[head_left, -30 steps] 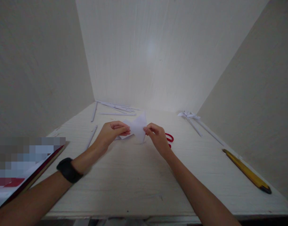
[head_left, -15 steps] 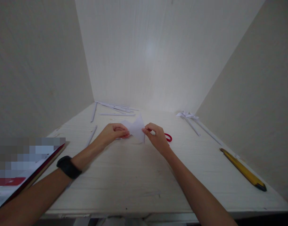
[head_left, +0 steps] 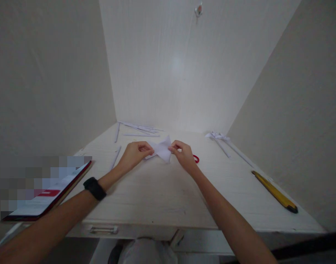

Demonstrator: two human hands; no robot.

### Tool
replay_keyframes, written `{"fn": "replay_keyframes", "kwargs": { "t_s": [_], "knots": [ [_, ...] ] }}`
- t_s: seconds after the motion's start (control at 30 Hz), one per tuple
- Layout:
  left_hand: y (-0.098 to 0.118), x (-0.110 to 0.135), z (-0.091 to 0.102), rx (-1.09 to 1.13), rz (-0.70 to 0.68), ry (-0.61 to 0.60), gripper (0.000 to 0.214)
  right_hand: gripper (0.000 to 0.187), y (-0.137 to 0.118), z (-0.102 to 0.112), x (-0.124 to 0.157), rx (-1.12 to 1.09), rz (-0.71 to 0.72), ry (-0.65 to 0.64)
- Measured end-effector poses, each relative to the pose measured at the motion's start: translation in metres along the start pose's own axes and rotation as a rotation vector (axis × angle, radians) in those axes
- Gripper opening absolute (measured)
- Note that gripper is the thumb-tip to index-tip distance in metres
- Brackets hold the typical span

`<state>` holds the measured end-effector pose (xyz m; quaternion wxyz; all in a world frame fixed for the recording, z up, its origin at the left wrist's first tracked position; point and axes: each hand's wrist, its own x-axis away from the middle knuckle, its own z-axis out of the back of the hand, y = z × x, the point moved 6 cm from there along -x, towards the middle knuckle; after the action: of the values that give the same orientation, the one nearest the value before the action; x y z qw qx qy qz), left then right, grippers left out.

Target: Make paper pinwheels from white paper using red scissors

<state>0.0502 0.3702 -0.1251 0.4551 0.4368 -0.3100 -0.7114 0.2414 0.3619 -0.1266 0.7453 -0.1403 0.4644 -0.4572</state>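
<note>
A piece of white paper (head_left: 163, 149), folded or cut into pointed flaps like a bow, is held above the middle of the white table. My left hand (head_left: 137, 152), below a black wristband, pinches its left part between thumb and fingers. At its right edge my right hand (head_left: 182, 152) grips the paper the same way. Red scissors handles (head_left: 196, 158) show just behind my right hand; the rest of them is hidden.
Rolled white paper sticks (head_left: 140, 128) lie at the back left. Paper pinwheel-like shapes on sticks (head_left: 218, 137) rest at the back right. A yellow cutter knife (head_left: 274, 191) lies along the right wall. A device with a lit screen (head_left: 55, 198) stands at the left edge.
The camera view has tilted, showing more of the table's front. My left fingers have shifted on the paper, which now shows a clearer bow-like shape; both hands still hold it.
</note>
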Motion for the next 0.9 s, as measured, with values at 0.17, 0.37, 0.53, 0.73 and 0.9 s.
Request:
{"fn": "replay_keyframes", "kwargs": {
  "t_s": [0.17, 0.37, 0.53, 0.73, 0.9],
  "knots": [
    [0.048, 0.038, 0.031, -0.072, -0.066, 0.047, 0.014, 0.020, -0.071, 0.027, 0.014, -0.058, 0.034, 0.001],
    [0.109, 0.114, 0.056, -0.181, -0.152, 0.082, 0.008, 0.008, -0.152, 0.052, 0.068, -0.106, 0.033, 0.021],
    [0.157, 0.180, 0.060, -0.438, -0.540, 0.180, 0.007, 0.012, -0.193, 0.070, 0.125, -0.215, 0.083, 0.164],
    [0.180, 0.229, 0.056, -0.632, -0.791, 0.153, 0.011, 0.023, -0.206, 0.078, 0.172, -0.320, 0.064, 0.228],
    [0.180, 0.245, 0.062, -0.625, -0.815, 0.162, 0.019, 0.009, -0.214, 0.075, 0.186, -0.276, 0.008, 0.156]
  ]
}}
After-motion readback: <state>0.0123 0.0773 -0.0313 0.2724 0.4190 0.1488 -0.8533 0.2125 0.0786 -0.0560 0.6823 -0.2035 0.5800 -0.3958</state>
